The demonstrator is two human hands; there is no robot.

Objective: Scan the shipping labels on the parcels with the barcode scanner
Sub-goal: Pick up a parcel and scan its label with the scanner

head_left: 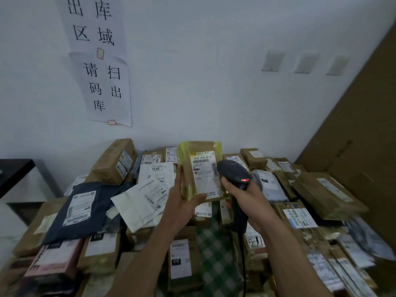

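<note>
My left hand grips a parcel wrapped in yellow-green plastic by its lower left edge and holds it upright above the pile. Its white shipping label with barcodes faces me. My right hand grips a dark barcode scanner by the handle. The scanner's head overlaps the label's right edge, and a small red light glows on top of it. Its cable hangs down towards the bottom of the view.
Many parcels cover the table: a brown box at the back left, a dark blue mailer, a white mailer, a grey bag. Green checked cloth shows between them. A large cardboard sheet leans at right. Paper signs hang on the wall.
</note>
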